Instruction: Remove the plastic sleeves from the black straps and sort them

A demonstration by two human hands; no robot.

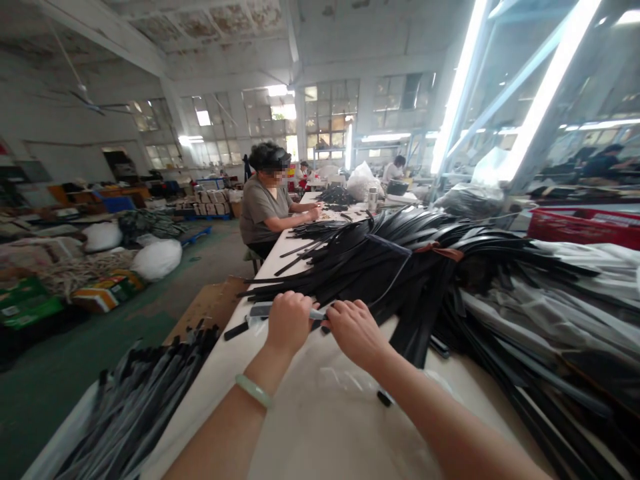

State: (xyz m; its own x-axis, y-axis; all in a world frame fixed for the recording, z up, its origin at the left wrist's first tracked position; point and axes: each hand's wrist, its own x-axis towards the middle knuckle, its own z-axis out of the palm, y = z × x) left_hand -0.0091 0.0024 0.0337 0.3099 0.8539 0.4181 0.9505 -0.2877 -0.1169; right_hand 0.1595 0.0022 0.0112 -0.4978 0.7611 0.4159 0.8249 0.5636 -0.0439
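Note:
My left hand (pixel 290 321), with a pale green bangle on its wrist, is wrapped round a grey strip (pixel 318 315) that pokes out on both sides of the fist. My right hand (pixel 354 327) pinches the strip's right end, a short gap from the left. Clear plastic film (pixel 256 325) shows beside the left hand. A short black piece (pixel 236 331) lies on the white table (pixel 300 413) to the left. Just beyond both hands spreads a large pile of black strips (pixel 345 273), partly tied with a cord and a brown band.
A bin of plastic-wrapped dark strips (pixel 145 400) stands left of the table. A person in a grey shirt (pixel 265 207) sits at the table's far left side. A red crate (pixel 580 227) and white plastic sheeting (pixel 540 320) are on the right.

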